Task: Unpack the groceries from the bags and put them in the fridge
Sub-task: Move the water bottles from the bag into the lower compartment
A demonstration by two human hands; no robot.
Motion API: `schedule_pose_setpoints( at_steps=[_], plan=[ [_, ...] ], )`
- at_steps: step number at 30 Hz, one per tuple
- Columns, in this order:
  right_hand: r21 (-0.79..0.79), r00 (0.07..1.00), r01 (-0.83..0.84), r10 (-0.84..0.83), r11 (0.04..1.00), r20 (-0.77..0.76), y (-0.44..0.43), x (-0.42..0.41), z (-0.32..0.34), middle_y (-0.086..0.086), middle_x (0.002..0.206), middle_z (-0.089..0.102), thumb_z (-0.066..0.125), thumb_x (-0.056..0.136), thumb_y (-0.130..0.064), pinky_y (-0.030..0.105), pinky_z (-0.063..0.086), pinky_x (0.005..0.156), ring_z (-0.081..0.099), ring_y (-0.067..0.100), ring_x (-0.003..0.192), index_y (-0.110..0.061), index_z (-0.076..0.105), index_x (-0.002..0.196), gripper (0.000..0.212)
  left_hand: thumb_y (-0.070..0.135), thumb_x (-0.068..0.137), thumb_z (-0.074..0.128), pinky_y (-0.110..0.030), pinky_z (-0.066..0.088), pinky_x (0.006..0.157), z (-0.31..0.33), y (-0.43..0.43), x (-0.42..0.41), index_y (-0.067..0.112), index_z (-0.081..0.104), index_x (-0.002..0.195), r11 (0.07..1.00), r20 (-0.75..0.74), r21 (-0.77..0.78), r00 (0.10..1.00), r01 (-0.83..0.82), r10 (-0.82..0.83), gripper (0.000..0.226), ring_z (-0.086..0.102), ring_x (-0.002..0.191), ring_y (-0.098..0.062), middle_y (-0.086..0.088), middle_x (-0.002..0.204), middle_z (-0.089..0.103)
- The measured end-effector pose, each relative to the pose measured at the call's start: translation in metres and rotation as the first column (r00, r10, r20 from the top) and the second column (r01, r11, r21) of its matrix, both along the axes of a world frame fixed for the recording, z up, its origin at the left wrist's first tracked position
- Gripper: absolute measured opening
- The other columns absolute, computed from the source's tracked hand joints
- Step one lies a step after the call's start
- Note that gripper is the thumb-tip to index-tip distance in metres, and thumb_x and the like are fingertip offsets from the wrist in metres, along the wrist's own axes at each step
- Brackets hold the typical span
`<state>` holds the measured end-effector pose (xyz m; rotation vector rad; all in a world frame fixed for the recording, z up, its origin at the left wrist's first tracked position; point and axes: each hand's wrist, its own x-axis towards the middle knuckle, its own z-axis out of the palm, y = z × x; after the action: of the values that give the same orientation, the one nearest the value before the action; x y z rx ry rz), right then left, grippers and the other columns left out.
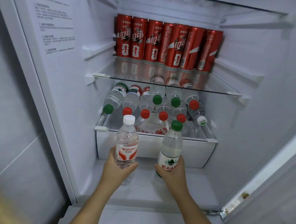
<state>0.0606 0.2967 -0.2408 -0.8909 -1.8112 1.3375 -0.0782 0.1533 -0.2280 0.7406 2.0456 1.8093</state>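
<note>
The fridge (62, 106) stands open before me. My left hand (116, 168) grips a clear water bottle with a white cap and a red-and-white label (126, 141), held upright. My right hand (173, 174) grips a second water bottle with a green cap and a white-and-green label (171, 146), also upright. Both bottles are in front of the white drawer (152, 146), just below the lower glass shelf (211, 140).
Several water bottles (154, 102) lie stacked on the lower shelf, their red, green and white caps facing me. Several red cola cans (167, 43) stand in a row on the upper glass shelf (163, 83). The fridge floor (142, 189) lies under my hands. A door edge (261, 179) is at the right.
</note>
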Motion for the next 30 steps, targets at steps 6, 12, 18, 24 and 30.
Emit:
schedule_pose_setpoints(
  at_steps=[6,12,18,24,30],
  plan=[
    [0.202,0.976,0.198,-0.174,0.959,-0.129,-0.016,0.014,0.04,-0.015,0.121,0.041,0.08,0.075,-0.013,0.007,0.038,0.091,0.043,-0.003,0.115,-0.028,0.041,0.128,0.068,0.011,0.069,0.084,-0.008,0.047,0.068,0.001,-0.006,-0.007,0.024,0.046,0.116,0.993,0.012,-0.056,0.995,0.1,-0.1,0.062,0.062,0.09,-0.001,0.012,0.103,0.062],
    [0.527,0.989,0.036,0.046,0.849,-0.143,-0.036,-0.006,0.115,-0.003,0.086,0.055,0.061,0.091,-0.012,0.017,0.045,0.064,0.053,0.009,0.073,-0.021,0.056,0.111,0.022,0.014,0.069,0.085,-0.012,0.05,0.064,-0.006,-0.013,-0.01,0.031,0.048,0.105,0.977,-0.014,-0.134,0.986,0.164,-0.168,0.054,0.067,0.082,-0.002,0.007,0.098,0.067],
    [0.326,0.912,-0.353,0.245,0.877,0.327,-0.041,-0.055,0.143,-0.007,0.081,0.057,0.052,0.094,-0.049,0.024,0.044,0.063,0.054,0.008,0.071,-0.028,0.052,0.121,0.034,0.019,0.064,0.088,-0.01,0.05,0.06,0.005,-0.017,-0.003,0.028,0.049,0.106,0.977,-0.073,-0.17,0.987,0.132,-0.146,0.058,0.065,0.076,0.008,0.009,0.095,0.068],
    [0.436,0.97,-0.243,0.206,0.866,0.131,-0.039,-0.04,0.176,-0.011,0.061,0.048,0.066,0.085,-0.033,0.014,0.034,0.051,0.041,0.001,0.053,-0.019,0.049,0.07,0.026,0.029,0.058,0.088,-0.022,0.054,0.074,0.054,-0.027,-0.009,0.038,0.053,0.108,0.989,-0.289,-0.134,0.952,0.06,-0.097,0.061,0.064,0.09,-0.002,0.016,0.099,0.067],
    [0.292,0.975,-0.209,0.222,0.933,-0.01,-0.025,0.002,0.211,-0.01,0.051,0.052,0.063,0.088,-0.026,0.023,0.039,0.045,0.045,0.007,0.045,-0.011,0.059,0.08,0.017,0.027,0.065,0.084,-0.019,0.04,0.082,0.122,-0.017,-0.026,0.028,0.053,0.123,0.99,-0.715,-0.141,0.694,-0.024,-0.084,0.066,0.048,0.1,-0.003,0.02,0.111,0.051]
  ],
)
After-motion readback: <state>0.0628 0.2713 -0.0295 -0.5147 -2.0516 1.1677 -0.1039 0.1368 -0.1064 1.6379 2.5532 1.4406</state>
